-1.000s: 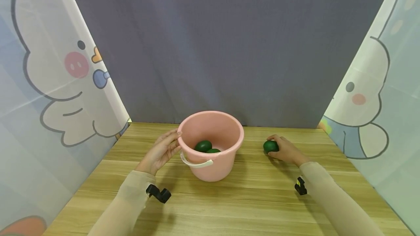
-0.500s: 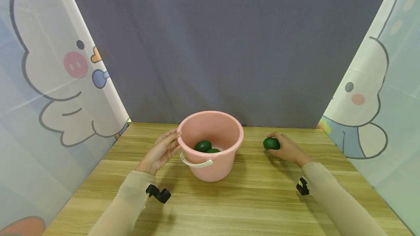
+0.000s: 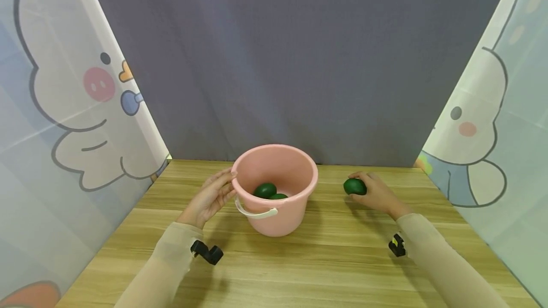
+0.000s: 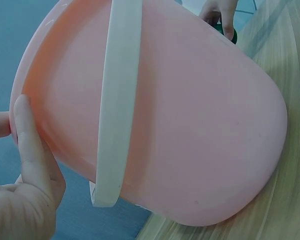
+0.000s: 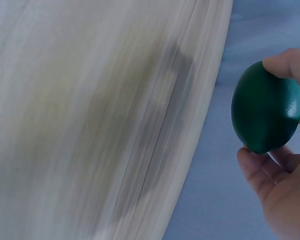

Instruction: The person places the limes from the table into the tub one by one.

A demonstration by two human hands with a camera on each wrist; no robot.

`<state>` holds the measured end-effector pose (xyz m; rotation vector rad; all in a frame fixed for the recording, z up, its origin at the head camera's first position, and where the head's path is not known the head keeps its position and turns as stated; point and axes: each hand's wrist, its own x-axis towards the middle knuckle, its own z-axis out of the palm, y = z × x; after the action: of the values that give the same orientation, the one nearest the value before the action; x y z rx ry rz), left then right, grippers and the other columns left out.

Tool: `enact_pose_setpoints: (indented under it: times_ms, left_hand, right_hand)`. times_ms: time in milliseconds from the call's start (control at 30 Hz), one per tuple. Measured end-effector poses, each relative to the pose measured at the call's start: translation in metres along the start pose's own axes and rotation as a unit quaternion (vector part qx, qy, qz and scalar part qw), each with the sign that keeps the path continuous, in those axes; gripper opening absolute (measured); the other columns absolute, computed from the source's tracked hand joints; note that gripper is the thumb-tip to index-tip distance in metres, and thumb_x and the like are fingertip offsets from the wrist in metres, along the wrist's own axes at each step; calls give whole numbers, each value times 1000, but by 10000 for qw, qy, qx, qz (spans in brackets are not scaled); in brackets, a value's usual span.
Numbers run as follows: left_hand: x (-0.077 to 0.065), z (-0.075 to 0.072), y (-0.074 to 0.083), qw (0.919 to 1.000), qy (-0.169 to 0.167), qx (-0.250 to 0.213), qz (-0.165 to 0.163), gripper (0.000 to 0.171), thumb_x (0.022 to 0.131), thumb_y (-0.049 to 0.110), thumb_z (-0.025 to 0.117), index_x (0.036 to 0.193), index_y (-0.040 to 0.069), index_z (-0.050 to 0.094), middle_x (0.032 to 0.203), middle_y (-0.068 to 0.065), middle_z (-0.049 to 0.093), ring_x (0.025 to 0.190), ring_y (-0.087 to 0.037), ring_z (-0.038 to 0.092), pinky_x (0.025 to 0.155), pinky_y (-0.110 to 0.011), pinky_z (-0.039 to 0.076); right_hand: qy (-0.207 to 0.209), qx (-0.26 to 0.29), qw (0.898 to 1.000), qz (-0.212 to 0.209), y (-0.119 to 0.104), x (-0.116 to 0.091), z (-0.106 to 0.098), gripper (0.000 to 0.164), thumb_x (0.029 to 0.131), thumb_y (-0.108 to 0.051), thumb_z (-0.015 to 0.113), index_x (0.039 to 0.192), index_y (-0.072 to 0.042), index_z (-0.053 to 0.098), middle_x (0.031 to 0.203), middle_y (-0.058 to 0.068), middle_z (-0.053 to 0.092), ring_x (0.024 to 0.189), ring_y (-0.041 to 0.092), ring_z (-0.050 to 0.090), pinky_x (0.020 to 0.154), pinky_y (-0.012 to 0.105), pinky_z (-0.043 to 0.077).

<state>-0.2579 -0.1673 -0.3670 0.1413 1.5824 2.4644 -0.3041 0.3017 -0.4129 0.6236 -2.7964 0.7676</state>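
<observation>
A pink plastic bucket (image 3: 278,220) stands upright on the table, its white handle (image 3: 257,214) hanging against the near side. My left hand (image 3: 212,198) holds the bucket's rim at the left; in the left wrist view, one digit is at the rim's edge and a finger (image 4: 29,135) lies along the outer wall. Inside the bucket lie two dark green oval fruits, one (image 3: 265,190) plainly visible, the other (image 3: 279,196) partly hidden by the rim. To the bucket's right, my right hand (image 3: 376,195) grips another smooth dark green oval fruit (image 5: 265,107) between thumb and fingers, above the tabletop.
The wood-grain table (image 3: 274,274) reaches back to a dark grey cloth (image 3: 291,65). Light cloths printed with cartoon figures hang at the left (image 3: 81,108) and right (image 3: 492,118) sides. A black wrist mount sits on each sleeve.
The fruit in my right hand has risen slightly and shifted a little right, and that forearm has moved a bit right. My left hand and the bucket have stayed put.
</observation>
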Motion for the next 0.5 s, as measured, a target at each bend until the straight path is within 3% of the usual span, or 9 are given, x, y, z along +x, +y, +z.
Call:
enact_pose_setpoints:
  times_ms: [500]
  left_hand:
    - [-1,2,1,10000,-2,22,-27,48,105,13,54,148,1,36,119,-9,52,79,-6,62,71,-12,58]
  right_hand:
    - [114,112,9998,-153,-10,-1,-2,53,89,-20,79,135,-9,55,122,25,54,98,37,57,74,51,58]
